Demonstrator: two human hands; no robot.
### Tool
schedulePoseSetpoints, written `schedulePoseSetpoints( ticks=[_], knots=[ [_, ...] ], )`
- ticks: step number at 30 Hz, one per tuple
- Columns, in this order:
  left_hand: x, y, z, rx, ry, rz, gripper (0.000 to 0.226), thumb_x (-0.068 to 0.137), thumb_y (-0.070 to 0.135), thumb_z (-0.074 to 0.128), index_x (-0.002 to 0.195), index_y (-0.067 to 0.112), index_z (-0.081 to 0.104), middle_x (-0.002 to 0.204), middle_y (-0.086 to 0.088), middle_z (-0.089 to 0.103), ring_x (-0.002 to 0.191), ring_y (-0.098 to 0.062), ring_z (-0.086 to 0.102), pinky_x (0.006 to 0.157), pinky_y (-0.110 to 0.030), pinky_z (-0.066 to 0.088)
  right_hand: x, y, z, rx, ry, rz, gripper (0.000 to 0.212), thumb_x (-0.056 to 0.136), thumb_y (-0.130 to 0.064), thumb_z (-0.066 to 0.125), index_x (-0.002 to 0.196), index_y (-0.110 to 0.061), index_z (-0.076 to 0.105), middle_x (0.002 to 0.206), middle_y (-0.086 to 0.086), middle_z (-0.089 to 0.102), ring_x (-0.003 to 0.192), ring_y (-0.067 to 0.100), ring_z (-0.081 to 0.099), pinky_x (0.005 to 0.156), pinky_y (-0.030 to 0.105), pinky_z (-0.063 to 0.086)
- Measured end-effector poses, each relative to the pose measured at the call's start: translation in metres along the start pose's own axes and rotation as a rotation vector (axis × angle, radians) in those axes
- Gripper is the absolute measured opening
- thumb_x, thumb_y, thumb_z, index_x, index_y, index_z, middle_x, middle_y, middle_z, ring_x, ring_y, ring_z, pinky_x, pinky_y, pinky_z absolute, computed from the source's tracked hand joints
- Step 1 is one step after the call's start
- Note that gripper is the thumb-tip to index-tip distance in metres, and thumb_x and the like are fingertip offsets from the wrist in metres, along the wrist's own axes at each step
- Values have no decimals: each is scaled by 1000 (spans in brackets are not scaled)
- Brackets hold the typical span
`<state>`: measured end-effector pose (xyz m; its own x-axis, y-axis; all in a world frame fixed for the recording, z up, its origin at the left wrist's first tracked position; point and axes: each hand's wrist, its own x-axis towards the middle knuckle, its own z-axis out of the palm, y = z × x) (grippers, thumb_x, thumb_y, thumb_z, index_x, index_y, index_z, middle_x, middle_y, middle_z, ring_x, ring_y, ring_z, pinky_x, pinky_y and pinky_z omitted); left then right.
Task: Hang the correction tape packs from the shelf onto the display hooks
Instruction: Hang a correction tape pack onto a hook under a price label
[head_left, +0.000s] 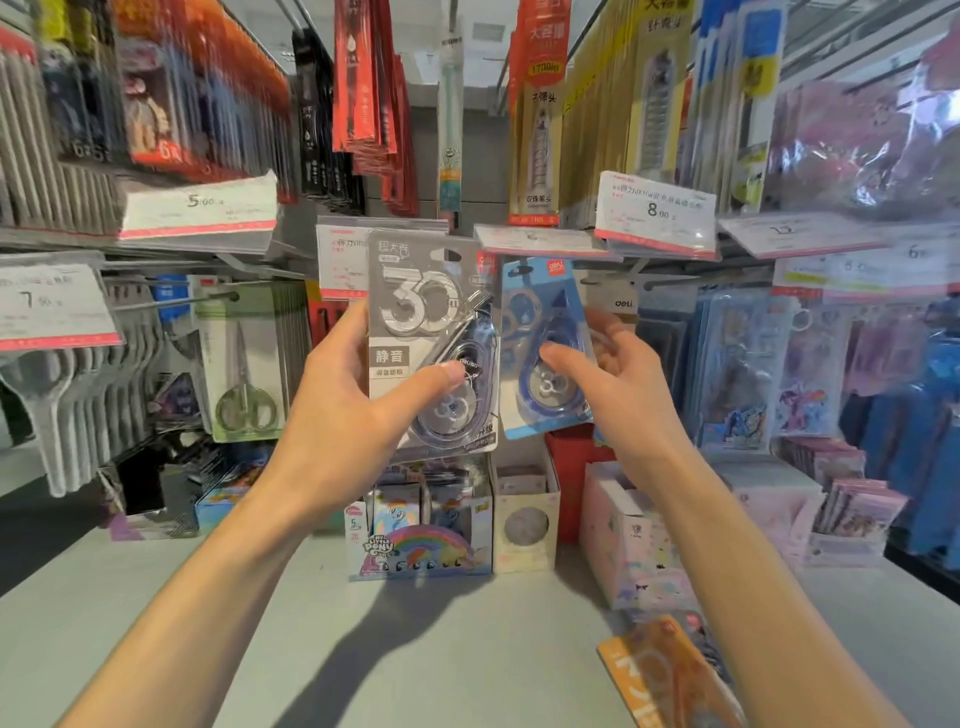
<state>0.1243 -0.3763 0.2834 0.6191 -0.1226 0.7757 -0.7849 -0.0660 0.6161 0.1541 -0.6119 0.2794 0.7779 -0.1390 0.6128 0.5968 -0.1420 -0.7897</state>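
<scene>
**Two packs raised at the hooks**

The left hand (353, 410) grips the grey correction tape pack (431, 343) at centre, thumb across its front. At its 3 o'clock, the right hand (618, 395) pinches the blue correction tape pack (545, 338), tilted.

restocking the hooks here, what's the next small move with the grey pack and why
Probably lift the grey pack so its top slot meets a free hook. The left hand already holds it upright by its lower half, while the right hand is at the blue pack beside it.
</scene>
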Motion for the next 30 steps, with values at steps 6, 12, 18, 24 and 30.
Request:
schedulePoseSetpoints(
  ticks=[6, 12, 18, 24, 30],
  knots=[
    [1, -2, -2, 28, -31, 10, 49, 81, 38, 77, 127, 42, 60, 119, 17, 75, 105, -8, 74, 89, -28, 60, 9, 17, 9, -50, 60, 45, 50, 87, -40, 75, 133, -28, 61, 135, -6, 68, 123, 12, 65, 96, 30, 53],
    [2, -9, -5, 39, -50, -10, 46, 81, 38, 77, 123, 47, 61, 121, 16, 75, 110, -9, 73, 95, -39, 57, 23, 33, 28, -110, 116, 92, 67, 94, -35, 75, 152, -18, 47, 134, -17, 58, 127, 12, 51, 90, 18, 41],
    [1, -20, -3, 30, -74, -34, 44, 81, 38, 78, 120, 50, 62, 120, 18, 74, 110, -4, 71, 88, -21, 57, 12, 39, 16, -259, 60, 94, 37, 102, -31, 62, 136, -15, 66, 105, -21, 69, 95, -11, 64, 77, 0, 43],
    [1, -37, 17, 33, -120, -112, 49, 78, 39, 79, 124, 40, 62, 119, 18, 75, 110, -5, 71, 97, -37, 55, -27, 31, -8, -215, 34, 21, 16, 95, -33, 73, 110, -30, 77, 100, -22, 78, 97, -10, 69, 84, 9, 52],
    [4, -45, 46, 20, -216, -183, 43, 84, 27, 80, 120, 38, 60, 112, 22, 76, 104, 0, 72, 87, -24, 55, -51, 30, -12, 3, -107, 68, 30, 77, -29, 84, 104, -18, 74, 99, -7, 82, 95, 6, 76, 81, 14, 54]
  ],
)
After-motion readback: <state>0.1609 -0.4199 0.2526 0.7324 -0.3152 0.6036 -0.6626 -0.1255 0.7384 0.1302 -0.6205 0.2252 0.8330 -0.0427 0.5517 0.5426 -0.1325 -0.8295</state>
